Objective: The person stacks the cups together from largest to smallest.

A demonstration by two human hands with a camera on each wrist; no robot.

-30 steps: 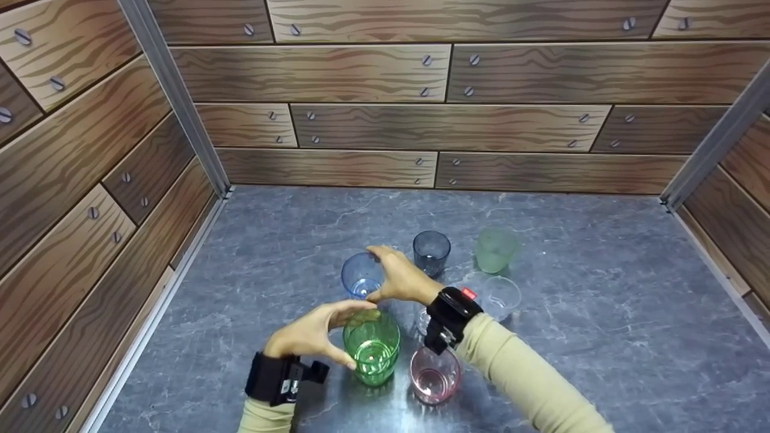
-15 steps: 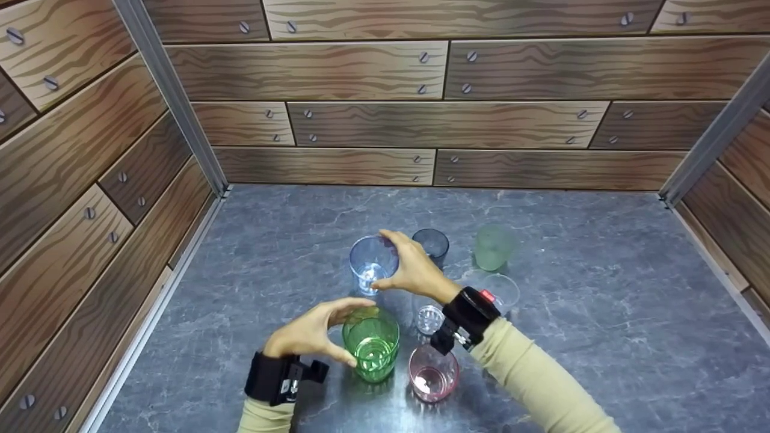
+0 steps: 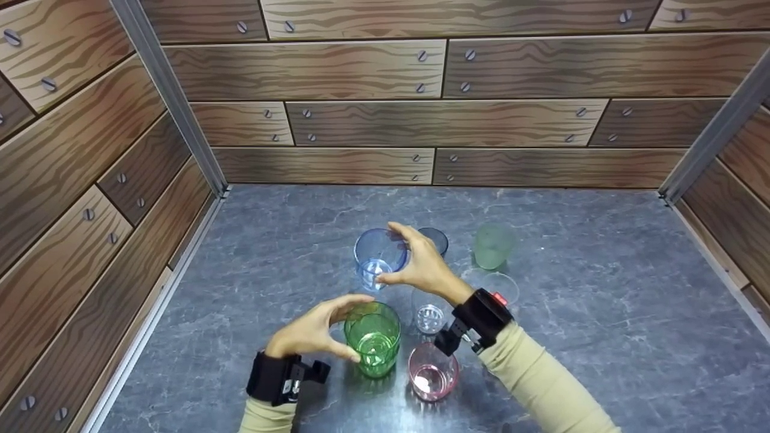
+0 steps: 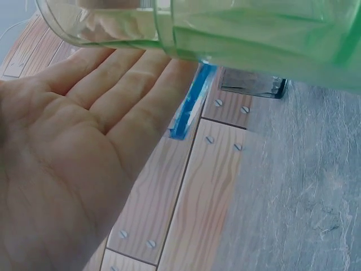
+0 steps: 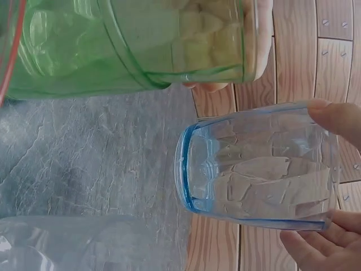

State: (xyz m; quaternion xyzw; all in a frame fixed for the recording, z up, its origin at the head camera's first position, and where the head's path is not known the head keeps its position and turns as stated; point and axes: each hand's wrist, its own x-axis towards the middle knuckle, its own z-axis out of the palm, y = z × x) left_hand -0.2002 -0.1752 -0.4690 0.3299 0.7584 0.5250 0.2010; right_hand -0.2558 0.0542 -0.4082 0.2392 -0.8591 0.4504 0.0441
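My left hand (image 3: 313,328) grips the upper part of a green glass (image 3: 374,349), thumb on the near side and fingers on the far side. A second rim shows partway down the green glass in the right wrist view, like one glass nested in another. My right hand (image 3: 424,261) holds a blue glass (image 5: 259,169) near its rim between thumb and fingers, its base clear of the table. The blue glass is farther back than the green one. In the left wrist view the palm shows beside the green glass (image 4: 254,34).
A pink glass (image 3: 433,373) stands right of the green one, with a small clear glass (image 3: 430,319) behind it. Farther right are another clear glass (image 3: 504,288) and a frosted green glass (image 3: 493,246). A dark grey glass (image 3: 438,239) is partly hidden behind my right hand.
My right hand has lifted the blue glass and moved it back and a little to the right. The left hand stays at the green glass, nearly still.
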